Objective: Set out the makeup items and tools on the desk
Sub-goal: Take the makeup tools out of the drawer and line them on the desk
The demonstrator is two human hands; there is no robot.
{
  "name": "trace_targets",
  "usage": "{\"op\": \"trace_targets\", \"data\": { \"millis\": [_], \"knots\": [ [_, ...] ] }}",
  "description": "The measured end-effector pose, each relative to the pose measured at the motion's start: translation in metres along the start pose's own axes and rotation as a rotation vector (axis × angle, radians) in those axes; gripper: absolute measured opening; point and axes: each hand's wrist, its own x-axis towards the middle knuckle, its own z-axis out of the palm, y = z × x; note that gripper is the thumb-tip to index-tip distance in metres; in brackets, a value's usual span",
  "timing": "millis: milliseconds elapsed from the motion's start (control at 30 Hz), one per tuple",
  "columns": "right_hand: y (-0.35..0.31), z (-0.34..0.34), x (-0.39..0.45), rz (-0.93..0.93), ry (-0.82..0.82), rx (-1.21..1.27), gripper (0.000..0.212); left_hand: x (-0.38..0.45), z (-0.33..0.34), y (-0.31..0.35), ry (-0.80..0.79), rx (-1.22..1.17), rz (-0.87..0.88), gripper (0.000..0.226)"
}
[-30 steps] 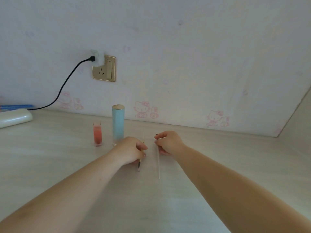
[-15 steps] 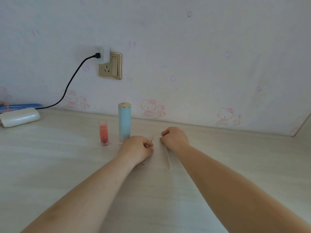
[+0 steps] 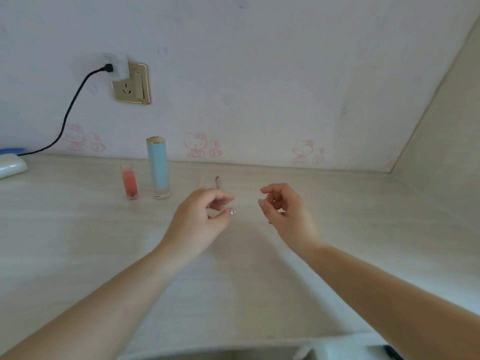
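Note:
A tall pale-blue tube with a gold cap (image 3: 158,168) stands upright near the back of the desk (image 3: 78,229). A small pink-red bottle (image 3: 129,182) stands just left of it. The dark tip of a thin makeup tool (image 3: 217,182) shows on the desk beyond my left hand; the rest of it is hidden. My left hand (image 3: 201,216) hovers over the desk with fingers loosely curled and holds nothing. My right hand (image 3: 284,211) hovers to its right, fingers apart and empty.
A gold wall socket (image 3: 131,83) holds a white plug with a black cable (image 3: 70,110) running left. A white device (image 3: 10,166) lies at the desk's left edge. A side wall (image 3: 441,152) closes off the desk on the right.
Both hands let go of the thin tools, lifted off the desk and drew apart and back. The long pale stick that lay under my right hand no longer shows.

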Motion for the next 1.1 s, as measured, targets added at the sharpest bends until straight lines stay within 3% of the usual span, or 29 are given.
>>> {"op": "trace_targets", "data": {
  "millis": [333,433,567,633,800,900,1000,1100],
  "knots": [
    [-0.007,-0.143,-0.157,0.086,-0.012,-0.179,0.032,-0.106,0.097,0.127,-0.519,-0.095,0.221,0.02],
    [-0.01,-0.17,-0.18,0.102,-0.043,-0.277,0.032,-0.119,0.112,0.136,-0.59,-0.08,0.222,0.018],
    [0.008,-0.209,-0.231,0.279,-0.265,-0.418,0.02,-0.156,0.153,0.145,-0.899,0.146,0.158,0.016],
    [0.02,-0.213,-0.255,0.378,-0.492,-0.549,0.014,-0.176,0.173,0.146,-1.097,0.34,0.165,0.023],
    [0.041,-0.214,-0.294,0.484,-1.066,-0.749,0.028,-0.231,0.223,0.14,-1.526,0.785,0.244,0.042],
    [0.042,-0.211,-0.309,0.518,-1.18,-0.75,0.029,-0.258,0.242,0.135,-1.578,0.865,0.261,0.044],
    [0.05,-0.208,-0.317,0.536,-1.209,-0.792,0.013,-0.272,0.252,0.133,-1.55,0.882,0.245,0.04],
    [0.054,-0.208,-0.32,0.508,-1.258,-0.765,0.027,-0.281,0.259,0.124,-1.522,0.98,0.244,0.018]
  ]
}}
